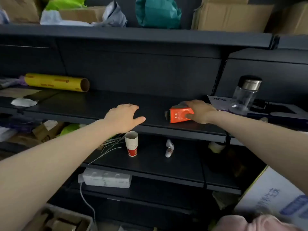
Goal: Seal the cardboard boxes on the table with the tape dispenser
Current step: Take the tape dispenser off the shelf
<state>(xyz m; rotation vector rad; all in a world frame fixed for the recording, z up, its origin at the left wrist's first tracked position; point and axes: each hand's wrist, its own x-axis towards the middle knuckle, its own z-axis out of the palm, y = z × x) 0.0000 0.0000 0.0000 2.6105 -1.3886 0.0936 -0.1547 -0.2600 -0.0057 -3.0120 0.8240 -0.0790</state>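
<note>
An orange tape dispenser with a toothed blade lies on the middle black shelf. My right hand grips it, thumb on its orange side and fingers curled over its top. My left hand rests flat on the same shelf to the left, fingers spread and holding nothing. Cardboard boxes stand on the top shelf; no table is in view.
A yellow roll lies at the shelf's left and a glass jar at its right. The shelf below holds stacked paper cups, cable ties and a small white bottle. A power strip sits lower down.
</note>
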